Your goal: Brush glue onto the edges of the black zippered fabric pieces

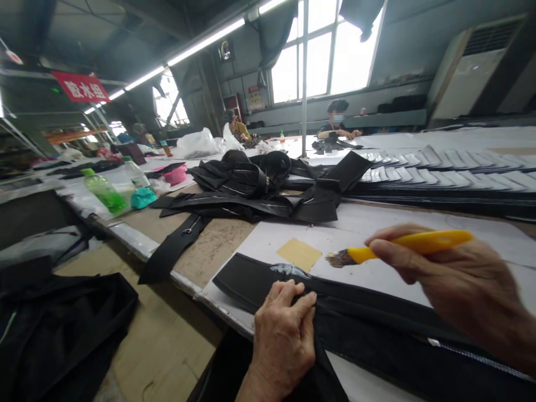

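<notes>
In my right hand (456, 279) is a paintbrush (412, 244) with a yellow handle, pinched between thumb and fingers. Its worn bristles point left, held above the white table surface. My left hand (282, 329) presses with bent fingers on a long black fabric piece (368, 312), gripping it near its left end; the thumb is hidden. Just beyond those fingertips, a wet, shiny patch of glue (288, 271) lies on the fabric's far edge. A tan square of paper (299, 254) lies flat behind that patch. Part of a zipper (481, 357) shows along the fabric at the right.
A heap of black garment pieces (251, 184) lies across the table's middle. Behind it at right are overlapping stacks of black pieces (439, 176) with pale ends. Bottles, one holding green liquid (104, 191), stand at left. Co-workers (337, 123) sit at the far side.
</notes>
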Demonstrator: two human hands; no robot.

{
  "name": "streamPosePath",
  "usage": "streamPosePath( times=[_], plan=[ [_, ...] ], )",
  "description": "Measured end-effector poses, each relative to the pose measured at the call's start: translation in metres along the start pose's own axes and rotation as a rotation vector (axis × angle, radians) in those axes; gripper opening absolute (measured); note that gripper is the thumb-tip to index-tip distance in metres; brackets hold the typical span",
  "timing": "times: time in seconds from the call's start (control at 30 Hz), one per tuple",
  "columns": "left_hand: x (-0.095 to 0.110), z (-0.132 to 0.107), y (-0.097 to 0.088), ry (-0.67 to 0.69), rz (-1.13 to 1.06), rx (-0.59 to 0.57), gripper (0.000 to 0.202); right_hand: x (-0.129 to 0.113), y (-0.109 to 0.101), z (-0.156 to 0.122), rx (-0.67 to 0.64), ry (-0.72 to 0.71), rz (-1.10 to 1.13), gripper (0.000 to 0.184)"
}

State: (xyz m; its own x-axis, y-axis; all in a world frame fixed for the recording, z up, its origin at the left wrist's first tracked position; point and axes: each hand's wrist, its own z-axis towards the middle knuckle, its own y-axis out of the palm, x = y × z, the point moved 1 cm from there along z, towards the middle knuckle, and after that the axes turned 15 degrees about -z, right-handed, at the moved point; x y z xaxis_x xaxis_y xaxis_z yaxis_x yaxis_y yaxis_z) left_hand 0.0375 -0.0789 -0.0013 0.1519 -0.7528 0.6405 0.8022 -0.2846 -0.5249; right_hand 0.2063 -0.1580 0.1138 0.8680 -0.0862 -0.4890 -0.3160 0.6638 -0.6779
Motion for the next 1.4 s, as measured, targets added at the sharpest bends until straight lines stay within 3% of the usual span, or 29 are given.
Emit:
streamPosePath(
  times=[0.17, 0.33, 0.63, 0.73, 0.83, 1.0, 1.1, 1.2, 1.3, 1.4],
  plan=[
    [0.001, 0.000, -0.001, 0.002, 0.016, -0.023, 0.026, -0.016, 0.031, 0.003, -0.188, -0.001, 0.105, 0.027],
    [0.000, 0.000, -0.001, -0.022, -0.002, -0.030, 0.027, -0.021, 0.051, 0.013, -0.332, -0.006, -0.012, 0.032],
    [-0.002, 0.000, 0.000, -0.011, -0.040, -0.015, 0.026, -0.045, 0.072, 0.045, -0.405, -0.158, -0.559, 0.036],
    [-0.002, 0.000, 0.000, -0.026, -0.047, -0.022, 0.026, -0.057, 0.072, 0.049, -0.498, -0.246, -0.715, 0.033],
    [-0.002, 0.000, -0.001, -0.035, -0.053, -0.027, 0.026, -0.069, 0.075, 0.051, -0.564, -0.234, -0.780, 0.032],
    [-0.003, -0.001, -0.002, -0.038, -0.057, -0.034, 0.027, -0.075, 0.081, 0.053, -0.502, -0.204, -0.749, 0.032],
    [-0.003, -0.002, -0.002, -0.038, -0.056, -0.036, 0.027, -0.069, 0.075, 0.050, -0.415, -0.217, -0.680, 0.028],
    [-0.002, -0.001, 0.000, -0.029, -0.038, -0.028, 0.027, -0.053, 0.054, 0.041, -0.231, -0.115, -0.406, 0.034],
    [-0.004, 0.001, 0.000, -0.033, 0.000, -0.015, 0.027, -0.025, 0.020, 0.024, -0.077, -0.002, -0.085, 0.044],
    [-0.007, -0.002, -0.003, -0.003, 0.028, -0.014, 0.026, 0.015, -0.025, -0.002, 0.080, 0.161, -0.184, 0.051]
  ],
)
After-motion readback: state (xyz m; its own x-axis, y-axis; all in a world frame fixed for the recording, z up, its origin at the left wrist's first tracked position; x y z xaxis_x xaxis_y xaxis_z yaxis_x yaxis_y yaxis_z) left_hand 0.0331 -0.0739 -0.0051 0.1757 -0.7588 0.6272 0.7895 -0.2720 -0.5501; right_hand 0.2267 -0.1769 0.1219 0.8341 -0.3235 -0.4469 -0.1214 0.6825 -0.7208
